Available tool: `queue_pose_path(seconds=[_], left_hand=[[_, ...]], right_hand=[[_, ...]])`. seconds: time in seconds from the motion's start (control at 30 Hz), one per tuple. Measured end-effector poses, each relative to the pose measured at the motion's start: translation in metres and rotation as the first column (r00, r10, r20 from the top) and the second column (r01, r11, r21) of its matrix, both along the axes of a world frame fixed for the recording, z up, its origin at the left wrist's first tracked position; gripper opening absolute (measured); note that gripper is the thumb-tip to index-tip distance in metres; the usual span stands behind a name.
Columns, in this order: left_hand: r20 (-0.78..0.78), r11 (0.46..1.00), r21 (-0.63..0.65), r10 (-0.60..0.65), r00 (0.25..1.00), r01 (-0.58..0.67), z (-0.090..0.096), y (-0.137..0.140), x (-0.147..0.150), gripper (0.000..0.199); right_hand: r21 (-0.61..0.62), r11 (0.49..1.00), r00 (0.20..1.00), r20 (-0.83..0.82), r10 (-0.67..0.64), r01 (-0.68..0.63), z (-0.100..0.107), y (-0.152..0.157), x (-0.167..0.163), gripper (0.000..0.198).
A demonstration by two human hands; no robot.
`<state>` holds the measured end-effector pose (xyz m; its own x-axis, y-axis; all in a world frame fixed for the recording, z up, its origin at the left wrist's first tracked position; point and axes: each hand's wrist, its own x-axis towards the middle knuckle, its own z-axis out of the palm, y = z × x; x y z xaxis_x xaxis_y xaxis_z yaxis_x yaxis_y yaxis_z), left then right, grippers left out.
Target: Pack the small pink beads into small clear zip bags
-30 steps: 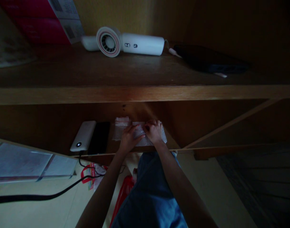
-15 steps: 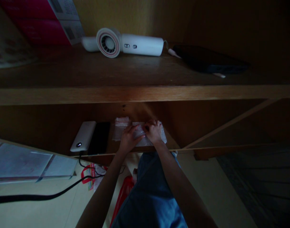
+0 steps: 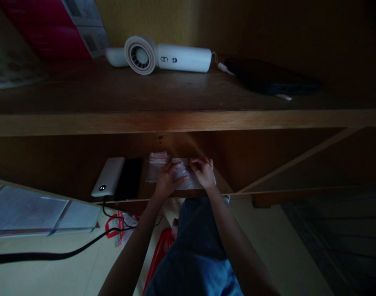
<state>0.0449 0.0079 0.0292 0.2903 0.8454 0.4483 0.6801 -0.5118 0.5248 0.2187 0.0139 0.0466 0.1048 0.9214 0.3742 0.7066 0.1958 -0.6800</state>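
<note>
1. Light was very low; fine detail was poor throughout.
2. A clear plastic bag [image 3: 181, 176] with a red strip along its top lay flat on the lower wooden shelf [image 3: 237, 190], near the front edge. A second similar bag [image 3: 155, 166] lay just to its left, partly overlapped.
3. Left hand [image 3: 167, 180] rested on the bag, fingers extended forward and held close together, pressing the plastic down.
4. Right hand [image 3: 203, 172] lay on the bag's right half, fingers curled. They appeared to pinch the plastic at the top edge, but it was too dark to tell for certain.
5. Both hands were close together, nearly touching, over the bag's middle.
6. To the left on the same shelf: a white power bank [image 3: 108, 181] with a lit indicator, its black cable [image 3: 52, 255] trailing off the edge, and a flat black device [image 3: 128, 179] beside it.
7. Upper shelf [image 3: 188, 121] held a white hair dryer [image 3: 163, 57] and a dark flat object [image 3: 271, 80].
8. Risk, judged: the bag sat close to the shelf lip; a pull toward the body could slide it off. Thin film could slip from a weak pinch, and the overlapping bag could be dragged along.
</note>
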Motion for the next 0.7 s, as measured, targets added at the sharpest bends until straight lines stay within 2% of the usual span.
queue_pose_path(seconds=[0.17, 0.37, 0.7], left_hand=[[0.017, 0.999, -0.023, -0.026, 1.000, 0.026, -0.0002, 0.0002, -0.0002, 0.051], [0.025, 0.999, -0.023, -0.041, 0.999, 0.042, 0.0025, -0.0011, 0.0001, 0.051], [0.016, 1.000, 0.003, -0.011, 1.000, 0.011, 0.0001, -0.0002, 0.0007, 0.051]], right_hand=[[-0.010, 0.996, 0.986, -0.140, 0.086, -0.088, 0.0038, -0.0046, 0.0026, 0.015], [-0.065, 0.983, 0.979, -0.128, 0.161, -0.170, 0.0057, -0.0069, -0.0031, 0.011], [-0.060, 0.996, 0.998, 0.012, 0.065, -0.064, 0.0024, -0.0024, 0.0004, 0.017]])
